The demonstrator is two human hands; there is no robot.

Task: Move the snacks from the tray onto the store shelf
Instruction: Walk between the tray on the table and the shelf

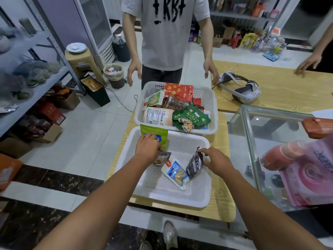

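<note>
Two white containers sit end to end on a wooden counter [223,195]. The near tray [173,200] holds only a few snacks, while the far basket [213,114] is heaped with packets, among them a red bag [178,90] and a green bag of nuts [191,117].

The wearer's left hand [148,147] reaches into the tray's far left corner. Its fingers curl over the blue label of a green pouch [155,132] that stands upright against the far wall. It appears to grip the pouch, though the knuckles hide the contact. A small dark-edged sachet [163,158] lies just under that hand.

The right hand [215,160] pinches the top edge of a dark packet [195,165] between thumb and fingers, holding it upright with its lower end on the tray floor. A white and blue packet [175,171] lies flat between the two hands, touching the dark packet.

Across the counter stands a person in a white T-shirt [165,42] with both arms hanging and fingers loosely spread. A grey headset [241,87] rests on the counter beyond the basket. A glass case [252,141] stands to the right, and a metal shelf [45,83] with goods runs along the left.
</note>
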